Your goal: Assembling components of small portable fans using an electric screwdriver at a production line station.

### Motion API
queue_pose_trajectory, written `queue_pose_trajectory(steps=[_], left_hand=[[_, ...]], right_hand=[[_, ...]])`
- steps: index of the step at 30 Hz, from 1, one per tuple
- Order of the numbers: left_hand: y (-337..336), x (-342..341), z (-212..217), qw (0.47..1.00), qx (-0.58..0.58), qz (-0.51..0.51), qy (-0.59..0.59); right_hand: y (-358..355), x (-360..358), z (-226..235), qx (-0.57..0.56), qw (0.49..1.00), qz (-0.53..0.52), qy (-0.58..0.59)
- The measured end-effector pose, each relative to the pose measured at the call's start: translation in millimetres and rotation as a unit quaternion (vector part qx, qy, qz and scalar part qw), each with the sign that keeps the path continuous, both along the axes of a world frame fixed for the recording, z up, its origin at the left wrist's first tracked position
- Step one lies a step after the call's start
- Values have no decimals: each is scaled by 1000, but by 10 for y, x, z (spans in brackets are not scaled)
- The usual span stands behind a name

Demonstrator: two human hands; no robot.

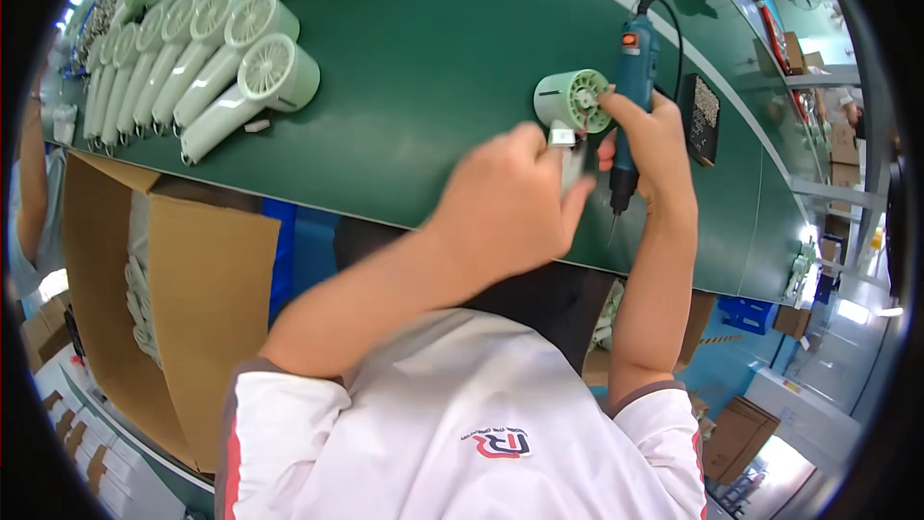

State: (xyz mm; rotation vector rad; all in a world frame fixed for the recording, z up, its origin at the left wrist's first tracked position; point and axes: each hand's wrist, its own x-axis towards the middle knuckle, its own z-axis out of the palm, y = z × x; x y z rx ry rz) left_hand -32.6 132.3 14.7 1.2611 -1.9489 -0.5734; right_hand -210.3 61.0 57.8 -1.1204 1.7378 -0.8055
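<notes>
Fan part (572, 99): pale green cylinder, white slotted face, above green bench (433, 67) near its front edge | left hand (505, 207): gripped fan's handle (mostly hidden) | right hand (654, 149): clasped blue electric screwdriver (630, 87), bit pointing down, thumb against fan face

Pale green fan (572, 101) lies on its side, teal screwdriver (631, 87) upright beside it (tip apparently down).

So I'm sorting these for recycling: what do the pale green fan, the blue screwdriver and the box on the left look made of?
Pale green fan: likely moulded plastic, matte, with smooth uniform colour and crisp grille ribs. Blue screwdriver: probably plastic casing, slightly glossy; its dark tip looks metal. Box: brown cardboard, dull with raw edges.
</notes>
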Motion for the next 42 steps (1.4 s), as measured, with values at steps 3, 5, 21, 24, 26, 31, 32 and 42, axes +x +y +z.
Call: queue_pose_trajectory(steps=[3, 5, 21, 24, 26, 31, 32, 42], left_hand=[[-593, 434, 78, 997, -26, -55, 56], [-1044, 571, -18, 983, -80, -144, 87], [-1525, 354, -226, 933, 39, -331, 133], [-1514, 397, -218, 931, 50, -339, 123], [-1509, 403, -200, 931, 60, -338, 124], [-1524, 310, -112, 921, 98, -350, 137], [-1525, 295, -111, 926, 95, -343, 130], [-1511, 321, -122, 937, 64, -326, 104]], right_hand=[[-40, 60, 25, 3, 999, 26, 28], [-50, 93, 39, 11, 999, 34, 40], [-52, 79, 73, 18, 998, 22, 51], [-32, 17, 81, 34, 999, 21, 24], [-1, 1, 114, 19, 1000, 6, 1], [15, -62, 151, 18, 999, -16, -48], [4, -70, 164, 22, 999, -12, -41], [46, -193, -64, -140, 974, 139, 112]])
